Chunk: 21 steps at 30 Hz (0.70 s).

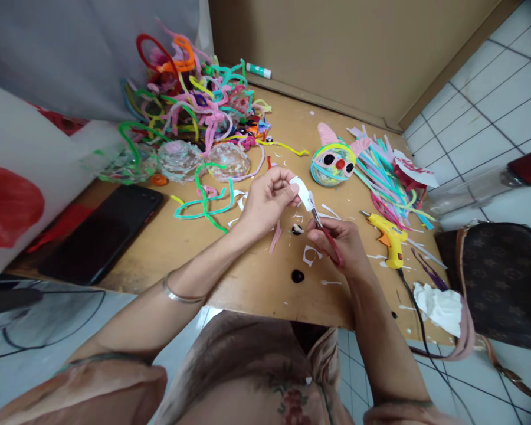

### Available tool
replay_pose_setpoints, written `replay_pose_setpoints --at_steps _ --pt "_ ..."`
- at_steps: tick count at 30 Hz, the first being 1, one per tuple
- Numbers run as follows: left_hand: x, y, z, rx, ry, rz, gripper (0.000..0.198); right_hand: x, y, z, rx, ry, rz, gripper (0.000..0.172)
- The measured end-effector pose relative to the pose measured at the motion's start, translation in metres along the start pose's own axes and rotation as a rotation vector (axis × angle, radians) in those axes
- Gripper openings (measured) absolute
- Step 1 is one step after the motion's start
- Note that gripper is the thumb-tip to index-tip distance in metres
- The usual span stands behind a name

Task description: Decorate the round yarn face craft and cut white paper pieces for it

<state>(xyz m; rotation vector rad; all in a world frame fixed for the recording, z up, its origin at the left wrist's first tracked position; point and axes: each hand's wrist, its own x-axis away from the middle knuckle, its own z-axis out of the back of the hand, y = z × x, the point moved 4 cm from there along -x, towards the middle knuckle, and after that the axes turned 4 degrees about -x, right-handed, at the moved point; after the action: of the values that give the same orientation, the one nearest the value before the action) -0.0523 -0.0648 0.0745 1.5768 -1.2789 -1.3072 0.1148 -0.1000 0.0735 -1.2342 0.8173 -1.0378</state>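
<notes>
Pinched between the thumb and fingers of my left hand [274, 195] is a small white piece of paper [301, 192]. My right hand [343, 242] grips a pair of red-handled scissors [335, 248], and the blades meet the paper's lower edge. Beneath my hands lie white paper scraps [311, 255], one with a round hole cut in it. Two small black pieces rest nearby: a black piece [297, 275] near the front edge and another black piece [297, 229] with something pale on it. Behind my hands sits a round animal figure [331, 164] with pink ears, black eyes and a red nose.
Tangled pipe cleaners [203, 100] and clear plastic balls [179, 160] crowd the back left. A phone [104, 233] lies at left. Right are straight pipe cleaners [378, 171], a yellow glue gun [392, 239] with its cord, crumpled tissue [440, 307] and a brown bag [500, 283]. A glue stick [259, 71] lies behind.
</notes>
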Motion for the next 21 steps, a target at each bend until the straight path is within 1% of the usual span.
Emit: replay_pose_setpoints --at_steps 3,7,9,13,21 --pt "0.0 0.004 -0.001 -0.014 0.008 0.003 0.021 0.0 -0.001 -0.001 -0.001 0.0 -0.014 0.045" --pt "0.002 0.01 -0.001 -0.074 0.052 0.037 0.022 0.0 -0.001 -0.002 -0.006 -0.015 -0.02 0.045" --pt "0.002 0.013 0.0 -0.099 0.063 0.027 0.023 -0.001 -0.001 -0.002 0.001 -0.021 -0.02 0.045" --pt "0.003 0.015 0.001 -0.127 0.06 -0.011 0.022 -0.001 -0.002 -0.003 0.009 -0.043 -0.021 0.047" --pt "0.003 0.014 0.002 -0.133 0.044 -0.01 0.021 -0.002 -0.003 -0.004 0.014 -0.057 -0.033 0.048"
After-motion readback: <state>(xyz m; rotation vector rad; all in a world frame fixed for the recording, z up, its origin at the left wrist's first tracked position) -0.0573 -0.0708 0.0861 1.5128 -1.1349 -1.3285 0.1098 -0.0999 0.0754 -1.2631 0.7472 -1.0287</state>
